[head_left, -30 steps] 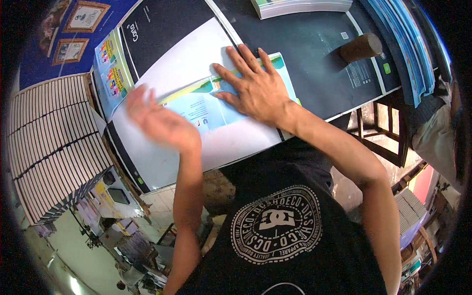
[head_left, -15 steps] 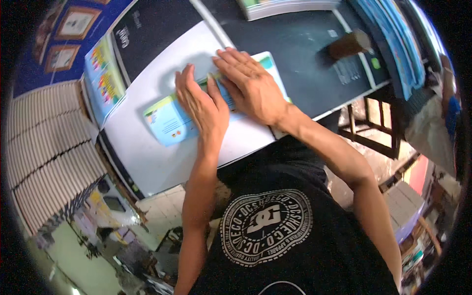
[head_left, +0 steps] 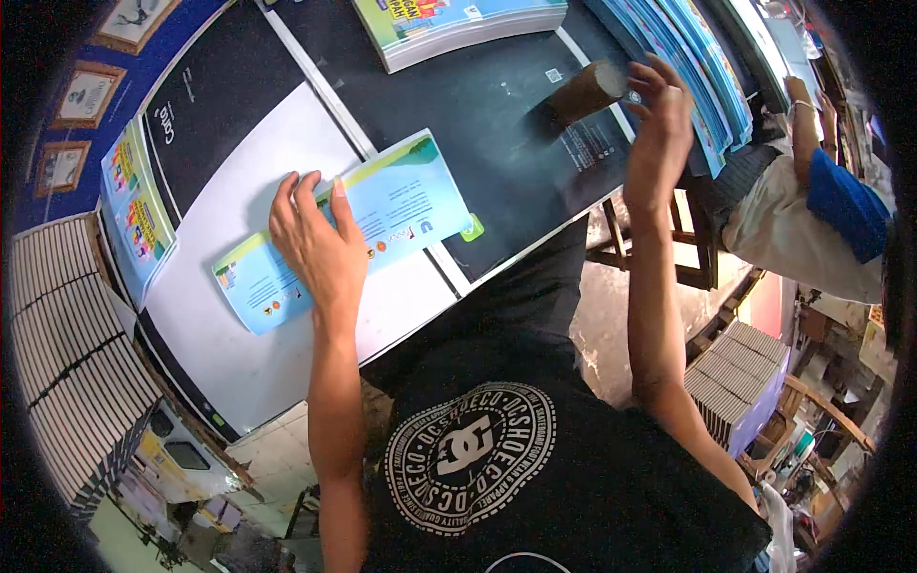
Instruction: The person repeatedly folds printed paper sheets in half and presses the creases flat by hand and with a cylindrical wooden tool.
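Observation:
A long blue-and-green printed sheet (head_left: 411,196), seemingly folded, lies slantwise on white paper on the table. My left hand (head_left: 320,244) rests on its middle with fingers stretched out and apart, hiding part of the print. Off to the right, my right hand (head_left: 661,143) is raised, fingers bent and spread, with nothing visible between them. It is beside a brown cylinder (head_left: 583,94) and the near edge of a fanned pile of blue printed sheets (head_left: 702,91); I cannot tell whether the fingertips touch the pile.
A thick stack of printed sheets (head_left: 468,40) stands at the far side. More printed sheets (head_left: 137,215) lie at the left edge. Bundled paper stacks (head_left: 72,334) stand beyond it. A dark stool (head_left: 693,253) is below the table's right side. Another person (head_left: 807,215) is at far right.
My right hand has left the printed sheet and moved right, toward the blue pile. My left hand stays on the sheet. The whole view has shifted.

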Demonstrator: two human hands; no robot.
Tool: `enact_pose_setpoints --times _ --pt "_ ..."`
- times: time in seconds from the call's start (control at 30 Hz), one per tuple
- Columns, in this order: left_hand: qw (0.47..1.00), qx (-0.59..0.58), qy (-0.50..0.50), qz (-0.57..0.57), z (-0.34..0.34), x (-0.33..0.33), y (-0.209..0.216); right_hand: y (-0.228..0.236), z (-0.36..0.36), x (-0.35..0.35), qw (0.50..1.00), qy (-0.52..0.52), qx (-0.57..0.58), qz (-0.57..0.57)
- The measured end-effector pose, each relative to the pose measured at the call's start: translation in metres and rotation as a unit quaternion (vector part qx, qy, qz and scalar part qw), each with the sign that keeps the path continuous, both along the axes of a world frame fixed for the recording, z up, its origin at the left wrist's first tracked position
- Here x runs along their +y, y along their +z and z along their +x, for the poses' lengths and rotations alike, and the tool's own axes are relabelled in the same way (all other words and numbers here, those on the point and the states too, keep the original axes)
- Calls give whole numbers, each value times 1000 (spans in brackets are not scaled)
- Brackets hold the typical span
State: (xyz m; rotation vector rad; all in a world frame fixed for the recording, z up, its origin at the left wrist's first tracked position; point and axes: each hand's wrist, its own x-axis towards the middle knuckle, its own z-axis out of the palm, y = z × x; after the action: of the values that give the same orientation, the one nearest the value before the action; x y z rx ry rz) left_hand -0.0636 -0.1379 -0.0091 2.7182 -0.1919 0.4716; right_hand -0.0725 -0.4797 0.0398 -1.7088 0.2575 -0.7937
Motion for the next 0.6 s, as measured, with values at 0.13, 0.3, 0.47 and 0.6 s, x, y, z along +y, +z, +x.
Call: enact_pose_setpoints --times 0.13,0.3,0.47,0.6 --pt "1000 8 19 -8 -2 -1 4 -21 23 14 999 42 -22 -17" --pt "999 17 43 -6 -7 -2 2 -38 36 26 995 22 32 97" --pt "996 19 81 13 -15 0 -2 -9 15 21 699 101 -117 699" --pt "997 1 82 6 -17 6 -8 1 -4 28 573 171 -127 791"
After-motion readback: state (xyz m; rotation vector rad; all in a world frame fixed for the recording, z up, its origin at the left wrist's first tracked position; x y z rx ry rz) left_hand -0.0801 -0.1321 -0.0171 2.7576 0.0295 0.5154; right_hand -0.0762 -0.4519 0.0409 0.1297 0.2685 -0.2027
